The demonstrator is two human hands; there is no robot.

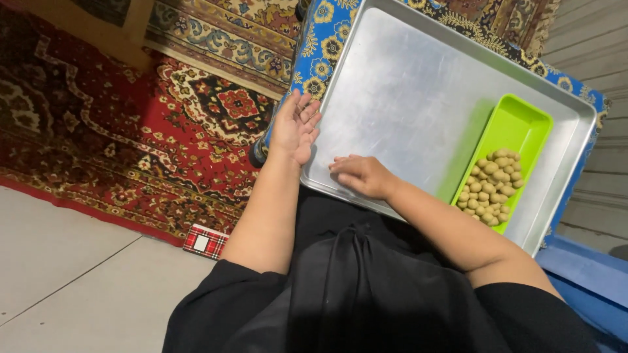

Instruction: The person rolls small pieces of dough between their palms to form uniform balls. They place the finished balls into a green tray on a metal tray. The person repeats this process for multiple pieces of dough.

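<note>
**Two bare hands at the near edge of a metal tray, dough balls waiting in a green dish**

Left hand [297, 127]: open, palm up, fingers loosely spread, hanging just past the left rim of the large aluminium tray [405, 98]. Nothing visibly held; perhaps turned up that way to keep a sticky or floury palm off things, though that is only a judgement. Right hand [361, 175]: palm down on the tray's near-left corner, fingers curled and pointing left, resting on or pressing the bare metal. Whether something small sits under those fingers cannot be told; the palm covers that spot.

Pale beige dough balls [492, 186]: heaped in the near half of a narrow bright-green rectangular dish [517, 127], the far half bare. Dish set inside the tray toward its right side, well apart from both hands, leaving a broad stretch of clear metal between, seemingly kept free as working room. Tray resting on a low surface covered in blue cloth with yellow flower print [320, 46], raised a little above a red patterned carpet [131, 131].

Also there: a small red tartan pouch or box [204, 241] on the pale floor at the carpet's edge, beside the left forearm; black clothing filling the lower frame.

Hard to make out: what the balls are made of, the tray's near-right corner behind the right forearm, and the blue object [582, 274] cut off at lower right.
</note>
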